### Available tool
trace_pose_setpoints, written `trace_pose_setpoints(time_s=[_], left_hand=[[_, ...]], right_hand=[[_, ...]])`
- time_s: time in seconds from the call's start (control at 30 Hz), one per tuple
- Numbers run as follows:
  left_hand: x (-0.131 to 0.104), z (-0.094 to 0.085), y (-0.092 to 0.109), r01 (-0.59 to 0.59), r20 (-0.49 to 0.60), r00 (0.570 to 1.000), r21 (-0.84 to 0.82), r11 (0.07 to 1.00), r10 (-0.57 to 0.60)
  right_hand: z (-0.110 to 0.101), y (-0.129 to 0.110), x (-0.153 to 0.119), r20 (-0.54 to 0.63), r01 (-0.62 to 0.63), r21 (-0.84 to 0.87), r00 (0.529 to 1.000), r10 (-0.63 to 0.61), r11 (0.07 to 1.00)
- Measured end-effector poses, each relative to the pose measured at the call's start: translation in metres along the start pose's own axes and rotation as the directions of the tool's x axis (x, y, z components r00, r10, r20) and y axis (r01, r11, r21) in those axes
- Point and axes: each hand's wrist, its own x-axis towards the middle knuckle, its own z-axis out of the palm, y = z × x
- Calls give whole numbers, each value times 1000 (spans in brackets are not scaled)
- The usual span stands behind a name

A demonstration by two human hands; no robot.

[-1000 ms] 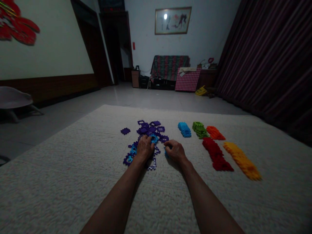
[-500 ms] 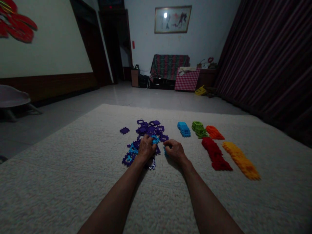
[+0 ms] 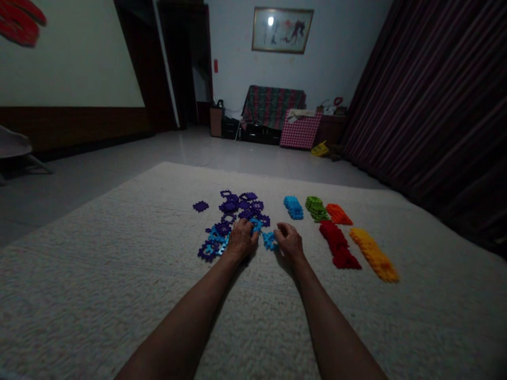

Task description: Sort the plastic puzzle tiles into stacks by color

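The pale mat (image 3: 130, 285) stretches wide in front of me, over grey floor (image 3: 130, 155). A dark purple curtain (image 3: 388, 89) hangs down the right side of the room. Across the floor, against the far wall, a striped cloth (image 3: 273, 104) drapes something low, with a checked cloth (image 3: 301, 129) at its right end and a framed picture (image 3: 282, 30) on the wall above. Part of a pale chair (image 3: 11, 142) shows at the left edge.

On the mat, the purple heap (image 3: 243, 203) is the broadest group of notched pieces, spread loosely beyond my left hand (image 3: 242, 240) and to its left, with some blue bits (image 3: 216, 235) mixed into its near left part. Well to the right of my right hand (image 3: 290, 241), the yellow stack (image 3: 374, 254) and the red stack (image 3: 338, 245) lie as long slanting rows, yellow on the outside. Farther out, from left to right, come the blue stack (image 3: 293, 207), the green stack (image 3: 316, 209) and the orange stack (image 3: 338, 214).

My left hand is palm down with its fingers bent over the near right part of the heap, at the left blue piece (image 3: 256, 225). I cannot tell whether they grip it. My right hand is curled at the right edge of the right blue piece (image 3: 270, 241), which lies between my hands; whether I pinch it, I cannot tell. One lone purple piece (image 3: 200, 206) lies flat, apart from the heap on its left.
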Motion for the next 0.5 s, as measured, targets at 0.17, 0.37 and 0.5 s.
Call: trace_pose_setpoints(time_s=[0.17, 0.37, 0.5], left_hand=[[0, 0, -1, 1, 11, 1000, -38, 999, 0], [-2, 1, -1, 3, -1, 1000, -36, 999, -3], [-1, 2, -2, -9, 2, 1000, -26, 1000, 10]], right_hand=[[-7, -3, -32, 64, 128, -165, 991, -119, 978], [-9, -5, -46, 135, 284, -221, 956, -259, 933], [-16, 0, -36, 39, 229, -139, 973, -226, 963]])
